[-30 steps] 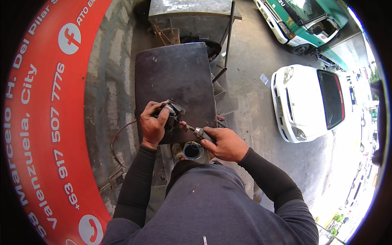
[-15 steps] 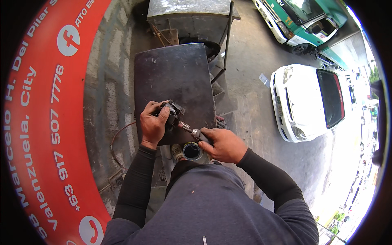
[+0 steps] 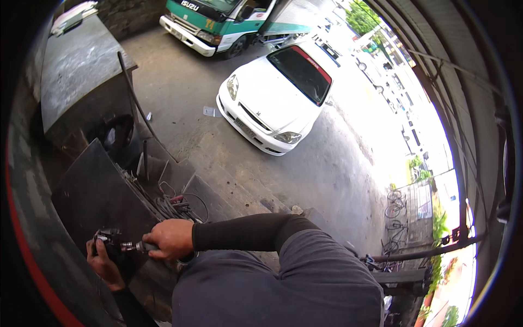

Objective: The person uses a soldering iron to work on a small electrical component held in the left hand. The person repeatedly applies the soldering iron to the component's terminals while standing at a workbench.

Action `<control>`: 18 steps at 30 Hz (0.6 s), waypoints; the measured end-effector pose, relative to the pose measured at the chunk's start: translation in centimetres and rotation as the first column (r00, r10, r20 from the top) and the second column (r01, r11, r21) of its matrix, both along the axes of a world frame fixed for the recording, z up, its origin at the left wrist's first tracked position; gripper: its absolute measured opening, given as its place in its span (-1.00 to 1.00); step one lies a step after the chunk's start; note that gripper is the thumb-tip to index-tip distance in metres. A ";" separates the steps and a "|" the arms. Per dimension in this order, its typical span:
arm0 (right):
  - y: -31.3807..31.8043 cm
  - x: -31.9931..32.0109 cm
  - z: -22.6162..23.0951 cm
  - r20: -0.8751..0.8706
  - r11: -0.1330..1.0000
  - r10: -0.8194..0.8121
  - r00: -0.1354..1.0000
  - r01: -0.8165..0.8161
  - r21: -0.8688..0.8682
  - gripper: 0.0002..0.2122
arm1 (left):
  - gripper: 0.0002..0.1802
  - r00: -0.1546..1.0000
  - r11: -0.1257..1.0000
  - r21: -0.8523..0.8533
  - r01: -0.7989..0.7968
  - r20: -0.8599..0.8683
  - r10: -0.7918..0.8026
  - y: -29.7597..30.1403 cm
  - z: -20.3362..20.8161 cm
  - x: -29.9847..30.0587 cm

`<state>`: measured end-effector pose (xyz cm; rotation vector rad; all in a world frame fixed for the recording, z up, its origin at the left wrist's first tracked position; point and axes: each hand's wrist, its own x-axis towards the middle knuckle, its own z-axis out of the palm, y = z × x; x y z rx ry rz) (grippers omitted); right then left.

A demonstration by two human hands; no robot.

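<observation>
By the dark tabletop's (image 3: 98, 188) edge, our left hand (image 3: 103, 264) grips a blocky black part (image 3: 113, 238), our right hand (image 3: 168, 240) a silver-tipped tool (image 3: 132, 246) — tilting risks slipping.

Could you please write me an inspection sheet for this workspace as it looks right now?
Surface: dark tabletop, its upper part bare.
Things in hand: dark part and a hand tool with a metallic front end pointing at it; contact cannot be told.
Clutter: pale papers on the grey cabinet; a pale flat sheet on the floor.
Hands: left hand grips the part; right hand grips the tool.
Cables: tangled cables beside the tabletop; whether any feeds the tool cannot be told.
Surroundings: white car, green-and-white truck, bicycles farther right.
</observation>
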<state>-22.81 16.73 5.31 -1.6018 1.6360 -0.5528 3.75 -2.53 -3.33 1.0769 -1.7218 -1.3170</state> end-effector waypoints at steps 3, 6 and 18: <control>0.5 -0.8 0.4 0.010 0.999 -0.046 0.999 0.046 0.012 -0.59 | -0.66 0.993 0.988 0.150 0.044 -0.119 -0.027 0.9 0.0 -0.8; 1.0 -1.4 -0.2 -0.021 0.994 -0.107 0.994 0.106 -0.011 -0.58 | -0.66 0.986 0.987 0.162 0.001 -0.166 0.026 1.7 0.4 -2.0; 2.8 -1.9 1.1 0.089 0.980 -0.200 0.976 0.199 0.027 -0.51 | -0.64 0.965 0.984 0.165 -0.065 -0.242 0.104 1.1 -1.4 -2.7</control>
